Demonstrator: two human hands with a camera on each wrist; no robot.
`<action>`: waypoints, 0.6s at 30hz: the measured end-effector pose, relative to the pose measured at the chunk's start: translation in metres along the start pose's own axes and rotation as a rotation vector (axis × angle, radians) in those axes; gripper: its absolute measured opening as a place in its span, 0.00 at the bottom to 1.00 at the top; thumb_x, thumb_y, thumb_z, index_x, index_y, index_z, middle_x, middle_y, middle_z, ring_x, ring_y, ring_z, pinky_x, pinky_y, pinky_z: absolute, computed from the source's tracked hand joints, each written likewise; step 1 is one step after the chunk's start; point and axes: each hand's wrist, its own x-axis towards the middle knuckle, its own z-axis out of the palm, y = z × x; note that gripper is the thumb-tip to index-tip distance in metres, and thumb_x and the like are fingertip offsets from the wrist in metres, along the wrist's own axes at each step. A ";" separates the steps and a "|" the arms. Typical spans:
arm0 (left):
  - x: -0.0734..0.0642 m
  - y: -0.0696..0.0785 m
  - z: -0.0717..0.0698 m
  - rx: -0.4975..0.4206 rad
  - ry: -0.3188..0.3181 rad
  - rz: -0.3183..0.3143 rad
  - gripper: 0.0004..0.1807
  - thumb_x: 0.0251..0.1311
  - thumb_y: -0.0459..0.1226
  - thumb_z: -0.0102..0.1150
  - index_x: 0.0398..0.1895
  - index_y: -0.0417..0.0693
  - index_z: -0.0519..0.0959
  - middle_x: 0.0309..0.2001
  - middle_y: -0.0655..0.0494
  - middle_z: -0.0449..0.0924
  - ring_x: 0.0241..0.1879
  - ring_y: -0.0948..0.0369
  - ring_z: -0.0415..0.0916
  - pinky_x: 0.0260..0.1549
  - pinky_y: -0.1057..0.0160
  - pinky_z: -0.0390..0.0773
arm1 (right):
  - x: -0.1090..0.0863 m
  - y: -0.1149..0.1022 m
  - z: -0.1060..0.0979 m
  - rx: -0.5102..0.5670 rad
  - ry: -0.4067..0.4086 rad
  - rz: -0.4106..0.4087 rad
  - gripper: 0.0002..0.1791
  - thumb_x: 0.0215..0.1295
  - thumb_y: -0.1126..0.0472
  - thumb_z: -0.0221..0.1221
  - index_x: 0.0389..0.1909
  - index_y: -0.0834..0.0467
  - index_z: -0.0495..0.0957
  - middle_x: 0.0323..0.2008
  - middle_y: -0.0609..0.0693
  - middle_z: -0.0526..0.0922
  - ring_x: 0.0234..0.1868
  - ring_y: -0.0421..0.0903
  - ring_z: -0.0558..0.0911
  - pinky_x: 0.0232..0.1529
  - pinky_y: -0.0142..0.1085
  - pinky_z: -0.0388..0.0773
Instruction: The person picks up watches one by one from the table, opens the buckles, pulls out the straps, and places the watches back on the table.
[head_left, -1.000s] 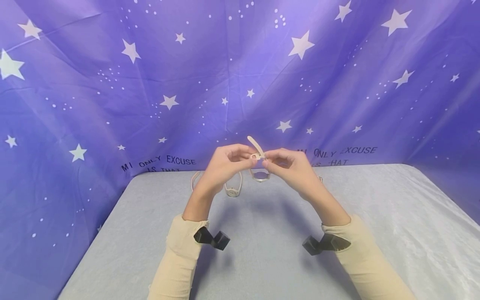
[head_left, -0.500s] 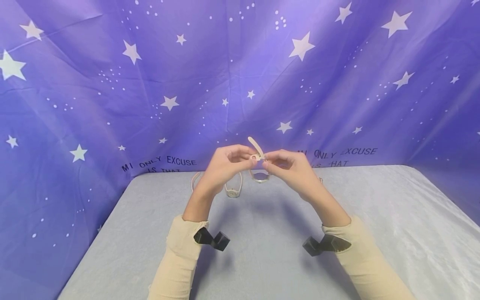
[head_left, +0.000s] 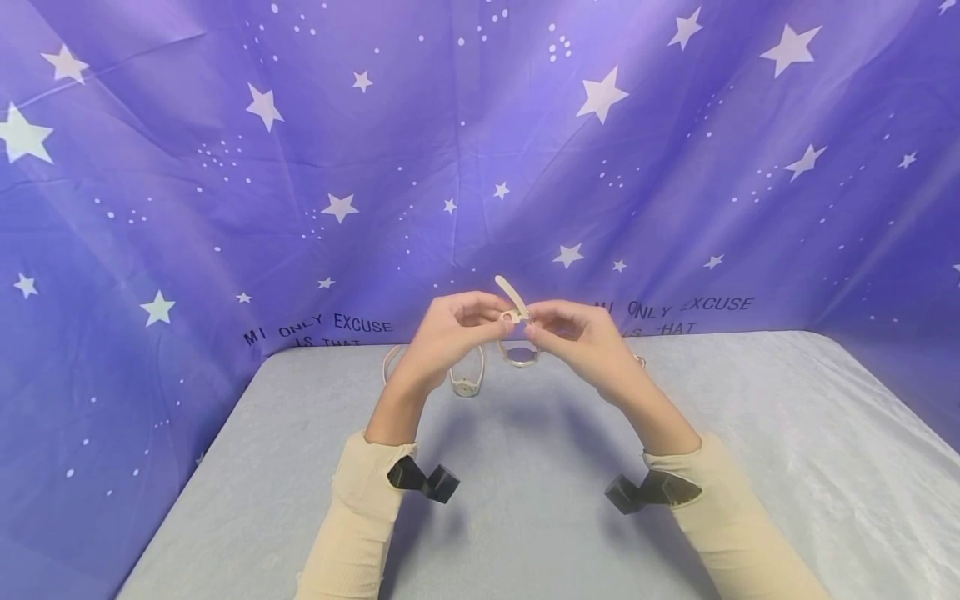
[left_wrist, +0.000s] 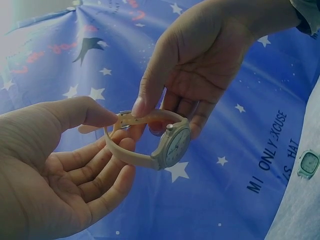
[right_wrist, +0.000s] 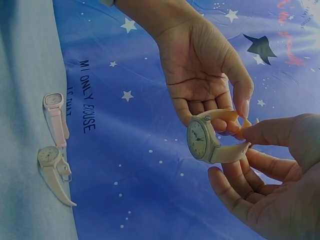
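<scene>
A cream wristwatch (left_wrist: 176, 146) with a round dial hangs in the air between both hands, its strap bent into a loop. My left hand (head_left: 450, 333) pinches one side of the strap between thumb and fingers. From the other side, my right hand (head_left: 588, 335) pinches the strap with thumb and forefinger. Both thumbs meet close to the buckle (left_wrist: 123, 116), which is partly covered by fingers. The strap's free end (head_left: 510, 292) sticks up past the fingertips in the head view. In the right wrist view the dial (right_wrist: 198, 138) faces away from the right palm.
Behind the left wrist, another round watch (head_left: 465, 386) stands on the pale table cloth (head_left: 525, 517), beside a strap loop (head_left: 388, 363). A pink square watch (right_wrist: 54, 101) and a cream round watch (right_wrist: 49, 156) show in the right wrist view. A purple star-printed curtain (head_left: 420, 150) hangs behind.
</scene>
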 end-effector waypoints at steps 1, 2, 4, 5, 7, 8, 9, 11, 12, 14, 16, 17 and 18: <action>0.000 0.000 0.000 0.000 0.000 -0.001 0.13 0.58 0.31 0.69 0.46 0.36 0.84 0.40 0.49 0.89 0.37 0.60 0.85 0.49 0.60 0.82 | 0.000 0.000 0.000 -0.001 0.001 0.001 0.15 0.67 0.65 0.64 0.53 0.65 0.82 0.45 0.64 0.87 0.37 0.37 0.86 0.48 0.42 0.87; 0.000 0.000 0.000 0.002 0.001 -0.003 0.14 0.58 0.31 0.69 0.47 0.36 0.84 0.40 0.49 0.89 0.38 0.60 0.85 0.49 0.60 0.82 | 0.000 0.000 0.000 -0.001 0.001 0.001 0.15 0.67 0.66 0.65 0.53 0.65 0.82 0.44 0.63 0.87 0.36 0.37 0.86 0.47 0.41 0.86; 0.000 0.000 0.000 0.006 0.002 -0.006 0.14 0.58 0.31 0.69 0.47 0.36 0.84 0.40 0.49 0.89 0.38 0.60 0.85 0.50 0.60 0.81 | 0.000 0.000 0.000 -0.001 0.002 0.002 0.15 0.67 0.66 0.65 0.52 0.65 0.82 0.43 0.62 0.87 0.36 0.38 0.86 0.47 0.40 0.86; 0.000 0.000 0.000 0.008 0.002 -0.008 0.14 0.58 0.31 0.69 0.47 0.37 0.84 0.41 0.48 0.89 0.38 0.60 0.85 0.50 0.60 0.81 | 0.000 0.000 0.000 -0.002 0.002 -0.001 0.15 0.67 0.66 0.65 0.52 0.66 0.82 0.42 0.61 0.87 0.36 0.38 0.86 0.47 0.40 0.86; 0.000 0.000 0.000 0.011 0.003 -0.013 0.14 0.57 0.32 0.69 0.47 0.37 0.84 0.41 0.48 0.89 0.39 0.60 0.85 0.50 0.59 0.81 | 0.000 0.000 0.001 -0.001 0.001 -0.001 0.14 0.67 0.66 0.65 0.52 0.66 0.82 0.42 0.60 0.87 0.36 0.38 0.86 0.46 0.39 0.86; 0.000 0.000 0.000 0.013 0.003 -0.016 0.14 0.57 0.32 0.69 0.47 0.37 0.84 0.41 0.48 0.89 0.39 0.60 0.85 0.50 0.59 0.81 | 0.000 0.001 0.001 0.002 -0.001 -0.002 0.14 0.67 0.66 0.65 0.52 0.66 0.82 0.42 0.60 0.87 0.36 0.39 0.86 0.46 0.40 0.86; 0.000 0.000 0.000 0.014 0.003 -0.017 0.14 0.57 0.32 0.69 0.47 0.37 0.84 0.41 0.48 0.89 0.39 0.60 0.85 0.50 0.59 0.81 | 0.000 0.000 0.001 0.004 -0.002 -0.003 0.14 0.67 0.66 0.65 0.52 0.66 0.81 0.41 0.60 0.86 0.36 0.39 0.85 0.46 0.41 0.86; 0.000 0.000 -0.001 0.016 0.004 -0.021 0.14 0.57 0.32 0.69 0.47 0.37 0.84 0.41 0.47 0.89 0.39 0.60 0.85 0.50 0.60 0.81 | 0.000 0.001 0.001 0.007 -0.004 -0.004 0.14 0.67 0.66 0.65 0.51 0.65 0.81 0.42 0.61 0.85 0.37 0.40 0.85 0.46 0.42 0.86; 0.000 0.000 -0.001 0.016 0.003 -0.023 0.14 0.57 0.32 0.69 0.47 0.37 0.84 0.42 0.47 0.89 0.39 0.60 0.85 0.50 0.60 0.81 | 0.000 0.001 0.001 0.008 -0.004 -0.003 0.14 0.67 0.66 0.65 0.51 0.65 0.81 0.42 0.61 0.85 0.37 0.41 0.85 0.46 0.41 0.86; 0.000 -0.001 -0.001 0.015 0.002 -0.022 0.15 0.57 0.32 0.69 0.48 0.37 0.84 0.42 0.46 0.89 0.38 0.60 0.85 0.50 0.60 0.81 | 0.000 0.001 0.001 0.010 -0.004 -0.008 0.14 0.67 0.66 0.64 0.52 0.65 0.80 0.42 0.61 0.84 0.38 0.42 0.84 0.46 0.39 0.86; 0.000 0.000 0.000 0.014 0.002 -0.021 0.15 0.57 0.32 0.69 0.48 0.37 0.84 0.43 0.45 0.89 0.38 0.61 0.85 0.50 0.60 0.82 | 0.001 0.001 0.001 0.012 -0.003 -0.013 0.14 0.67 0.67 0.64 0.52 0.65 0.80 0.42 0.60 0.84 0.39 0.43 0.84 0.45 0.36 0.86; 0.000 0.000 0.000 0.013 0.002 -0.021 0.15 0.57 0.32 0.69 0.48 0.37 0.84 0.43 0.45 0.89 0.38 0.61 0.85 0.49 0.60 0.82 | 0.001 0.001 0.001 0.014 -0.003 -0.015 0.14 0.66 0.67 0.64 0.52 0.66 0.79 0.42 0.60 0.83 0.39 0.43 0.84 0.45 0.35 0.85; 0.001 0.000 0.000 0.011 0.002 -0.021 0.15 0.57 0.31 0.69 0.48 0.37 0.84 0.43 0.45 0.89 0.38 0.61 0.85 0.49 0.60 0.82 | 0.001 0.001 0.002 0.016 -0.002 -0.016 0.14 0.66 0.68 0.64 0.52 0.66 0.79 0.42 0.60 0.83 0.39 0.43 0.84 0.45 0.34 0.85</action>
